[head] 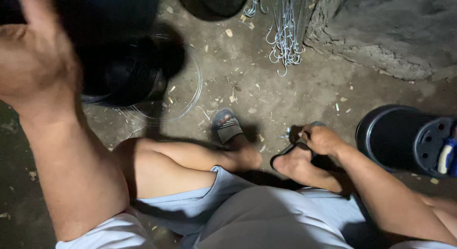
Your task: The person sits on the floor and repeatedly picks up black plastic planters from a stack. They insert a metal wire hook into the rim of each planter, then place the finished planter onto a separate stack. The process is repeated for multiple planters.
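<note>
A stack of black plastic pots (126,63) is held at upper left by the raised left hand (35,58), fingers clamped around it. The right hand (321,138), lower right, is pinched shut on something small, unidentifiable.

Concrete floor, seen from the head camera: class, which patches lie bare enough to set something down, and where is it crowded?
Barest: the concrete floor between the wire hooks, the sandalled foot and the lying black pot, though littered with chips. Crowded: upper left, where the left hand meets stacked black pots over a wire coil; also around the right hand.
</note>
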